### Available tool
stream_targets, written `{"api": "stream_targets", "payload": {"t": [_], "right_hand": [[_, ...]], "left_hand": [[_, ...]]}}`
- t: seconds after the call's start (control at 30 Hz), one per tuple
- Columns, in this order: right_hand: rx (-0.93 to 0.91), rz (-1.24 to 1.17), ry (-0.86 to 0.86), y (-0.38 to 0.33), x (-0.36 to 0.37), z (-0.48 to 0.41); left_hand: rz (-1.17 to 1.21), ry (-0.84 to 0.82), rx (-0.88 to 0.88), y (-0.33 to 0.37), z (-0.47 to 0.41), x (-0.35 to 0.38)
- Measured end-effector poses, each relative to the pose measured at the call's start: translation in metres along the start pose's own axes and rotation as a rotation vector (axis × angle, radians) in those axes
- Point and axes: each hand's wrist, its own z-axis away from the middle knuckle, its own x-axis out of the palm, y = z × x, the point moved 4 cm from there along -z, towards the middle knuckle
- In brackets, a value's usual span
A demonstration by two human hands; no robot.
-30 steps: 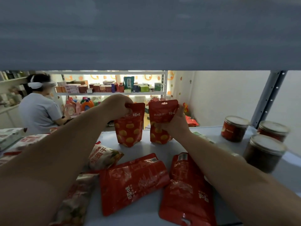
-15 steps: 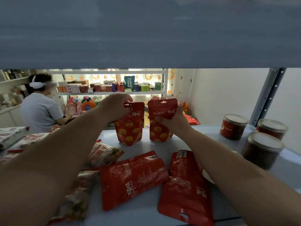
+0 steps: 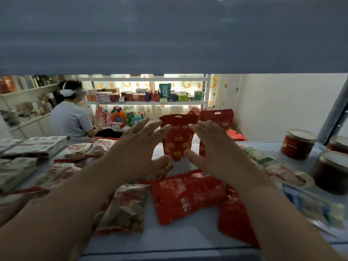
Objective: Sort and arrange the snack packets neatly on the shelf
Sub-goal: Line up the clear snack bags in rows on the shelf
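Far middle of the shelf [image 3: 169, 240]: red pouch [image 3: 177, 140] upright between left hand [image 3: 139, 147] and right hand [image 3: 211, 146] — fingers [image 3: 150, 127] spread apart, clamped on nothing. Liable to topple at a careless brush, taking down the second pouch [image 3: 218, 117] just behind to the right — soft base, narrow footing.

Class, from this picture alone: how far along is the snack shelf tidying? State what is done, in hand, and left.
Done: the front pouch and rear pouch stand upright at the back of the shelf. In hand: nothing gripped; the left hand and right hand are open either side of the front pouch. Left: the large red packets and pale packets lie flat and jumbled in front.
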Motion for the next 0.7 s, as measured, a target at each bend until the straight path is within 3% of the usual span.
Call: {"api": "stream_targets", "payload": {"t": [0.3, 0.53, 0.7], "right_hand": [[-0.107, -0.081, -0.076, -0.113, 0.061, 0.015], [-0.076, -0.093, -0.14, -0.175, 0.113, 0.022], [-0.058, -0.065, -0.158, -0.211, 0.14, 0.032]], "left_hand": [[0.121, -0.007, -0.114, -0.051, 0.118, -0.011], [0.185, -0.024, -0.248, -0.115, 0.183, -0.008], [0.247, 0.052, -0.328, -0.159, 0.224, -0.002]]}}
